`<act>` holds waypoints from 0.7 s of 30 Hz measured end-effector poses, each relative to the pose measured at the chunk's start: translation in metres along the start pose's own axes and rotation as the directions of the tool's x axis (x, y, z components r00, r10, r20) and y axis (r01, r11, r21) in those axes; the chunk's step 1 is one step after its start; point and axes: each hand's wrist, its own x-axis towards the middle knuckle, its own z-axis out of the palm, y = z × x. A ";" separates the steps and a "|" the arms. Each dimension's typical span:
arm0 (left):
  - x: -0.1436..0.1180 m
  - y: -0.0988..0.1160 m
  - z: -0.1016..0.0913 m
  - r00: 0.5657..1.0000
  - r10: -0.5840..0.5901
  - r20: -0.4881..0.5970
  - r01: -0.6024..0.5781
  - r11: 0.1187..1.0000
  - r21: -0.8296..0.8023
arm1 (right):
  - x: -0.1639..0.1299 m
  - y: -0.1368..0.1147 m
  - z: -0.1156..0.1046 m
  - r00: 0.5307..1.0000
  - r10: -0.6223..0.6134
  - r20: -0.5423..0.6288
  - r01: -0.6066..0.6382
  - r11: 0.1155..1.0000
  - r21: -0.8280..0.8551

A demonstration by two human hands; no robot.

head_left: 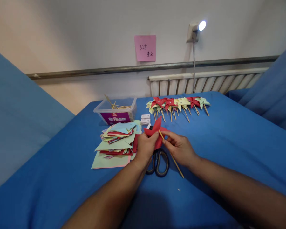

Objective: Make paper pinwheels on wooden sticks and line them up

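Brightness: even, fairly bright indoor light.
Source: small white wall-mounted lamp (195, 30), its bulb blown out to glare.
Shadows: soft and dark under the forearms on the blue cloth-covered table (228, 143).
Distortion: wide-angle bending at the edges.
Focus: sharp centre, softer corners.

A stack of coloured paper (116, 140) lies beside scissors (158, 162) on the blue worktop (228, 149). Behind stand a plastic box (115, 111) and a row of finished pinwheels (177, 105). A pink note (145, 48) sticks to the wall.

Pale plastered wall (85, 28); grey metal rail (133, 67); white ribbed radiator (205, 83); lit white wall lamp (195, 30); pink paper note (145, 48).
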 end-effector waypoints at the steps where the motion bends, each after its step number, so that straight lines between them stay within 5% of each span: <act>1: 0.000 0.000 0.000 1.000 0.001 0.000 -0.001 1.000 -0.001 | -0.001 0.001 0.001 1.000 0.009 0.013 -0.009 1.000 0.005; 21: -0.001 -0.001 0.004 1.000 0.000 0.012 0.000 1.000 0.006 | 0.002 0.007 0.004 0.990 0.138 -0.020 -0.132 0.976 0.173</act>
